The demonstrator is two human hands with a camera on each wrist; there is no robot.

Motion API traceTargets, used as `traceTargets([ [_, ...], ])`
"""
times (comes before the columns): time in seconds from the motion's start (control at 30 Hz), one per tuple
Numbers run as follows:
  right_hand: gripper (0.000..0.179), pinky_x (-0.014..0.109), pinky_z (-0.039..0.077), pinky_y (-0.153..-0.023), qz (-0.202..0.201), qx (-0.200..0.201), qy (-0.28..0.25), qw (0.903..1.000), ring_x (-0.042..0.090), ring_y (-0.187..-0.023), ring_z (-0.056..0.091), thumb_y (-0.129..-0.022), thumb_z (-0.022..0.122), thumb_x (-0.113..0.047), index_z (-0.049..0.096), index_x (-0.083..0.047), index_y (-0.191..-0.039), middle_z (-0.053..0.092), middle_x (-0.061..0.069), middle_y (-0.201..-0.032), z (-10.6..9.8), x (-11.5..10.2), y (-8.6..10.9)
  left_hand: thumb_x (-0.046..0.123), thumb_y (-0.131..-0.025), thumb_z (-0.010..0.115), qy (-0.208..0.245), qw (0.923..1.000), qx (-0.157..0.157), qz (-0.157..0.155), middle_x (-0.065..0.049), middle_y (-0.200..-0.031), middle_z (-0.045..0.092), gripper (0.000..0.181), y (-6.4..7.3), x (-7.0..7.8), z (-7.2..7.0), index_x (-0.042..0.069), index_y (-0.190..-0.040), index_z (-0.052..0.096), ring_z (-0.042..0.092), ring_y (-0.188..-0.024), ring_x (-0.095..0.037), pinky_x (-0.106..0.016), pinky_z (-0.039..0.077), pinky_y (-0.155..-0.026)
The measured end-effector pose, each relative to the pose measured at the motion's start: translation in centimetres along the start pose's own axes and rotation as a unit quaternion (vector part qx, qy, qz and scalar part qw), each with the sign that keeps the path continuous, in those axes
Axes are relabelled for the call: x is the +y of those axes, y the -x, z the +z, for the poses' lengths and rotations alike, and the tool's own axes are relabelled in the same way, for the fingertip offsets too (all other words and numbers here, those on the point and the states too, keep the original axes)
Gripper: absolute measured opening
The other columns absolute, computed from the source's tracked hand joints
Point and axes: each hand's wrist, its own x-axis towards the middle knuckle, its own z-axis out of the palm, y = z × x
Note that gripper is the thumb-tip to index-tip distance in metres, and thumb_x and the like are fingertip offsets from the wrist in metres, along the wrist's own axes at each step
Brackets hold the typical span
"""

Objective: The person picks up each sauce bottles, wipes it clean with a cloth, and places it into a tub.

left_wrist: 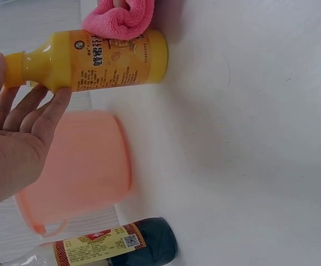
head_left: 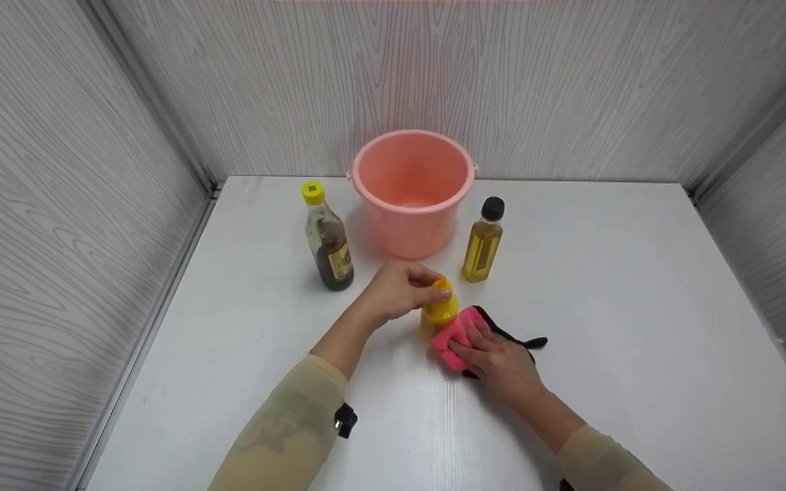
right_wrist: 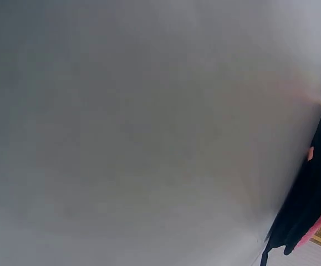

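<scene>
A yellow squeeze bottle point(left_wrist: 113, 62) with an orange printed label stands on the white table in front of the bucket. My left hand point(head_left: 401, 292) grips it near the top, thumb and fingers around the cap and neck. Against the bottle's right side my right hand point(head_left: 499, 358) holds a fluffy pink cloth point(head_left: 458, 337), which covers part of the label. A black cloth part point(right_wrist: 310, 188) with a strap sticks out beneath that hand. In the right wrist view only a sliver of the hand shows at the right edge.
Behind the hands stands a pink bucket point(head_left: 410, 228). A dark sauce bottle point(head_left: 331, 249) with a yellow cap is left of it, and a black-capped oil bottle point(head_left: 483, 249) is to its right. Grey wood-grain walls point(head_left: 570, 88) enclose the table point(head_left: 638, 286) at the back and sides.
</scene>
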Motion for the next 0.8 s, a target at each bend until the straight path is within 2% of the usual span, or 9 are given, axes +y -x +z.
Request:
traceTargets([
  [0.2,0.047,0.046,0.056,-0.100,0.038,-0.059,0.012,0.9975,0.035,-0.131,0.063,-0.094,0.081,-0.015,0.071,-0.024,-0.139,0.065,0.016,-0.140,-0.6,-0.4,-0.2,0.027,-0.093,0.086,-0.001,0.9998,-0.008,0.019,0.001,-0.110,0.077,0.030,0.0,-0.1,0.0,0.015,-0.120,0.081,0.072,-0.106,-0.019,-0.034,0.060,-0.095],
  [0.37,0.046,0.045,0.057,-0.100,0.058,-0.107,0.011,0.9925,0.033,-0.133,0.062,-0.097,0.078,-0.017,0.068,-0.027,-0.142,0.062,0.013,-0.145,-1.0,-0.6,-0.6,0.027,-0.093,0.085,-0.001,0.9999,-0.006,0.010,0.002,-0.112,0.077,0.031,0.1,-0.1,0.0,0.016,-0.121,0.081,0.072,-0.107,-0.018,-0.034,0.060,-0.096],
  [0.8,0.048,0.048,0.059,-0.097,0.045,-0.153,-0.015,0.9871,0.035,-0.132,0.062,-0.098,0.077,-0.019,0.066,-0.026,-0.144,0.061,0.014,-0.147,-1.6,-0.1,-1.0,0.027,-0.096,0.081,-0.022,0.9994,-0.019,0.018,0.001,-0.118,0.075,0.034,-0.1,-0.1,-0.3,0.014,-0.127,0.078,0.070,-0.112,-0.019,-0.034,0.058,-0.101],
])
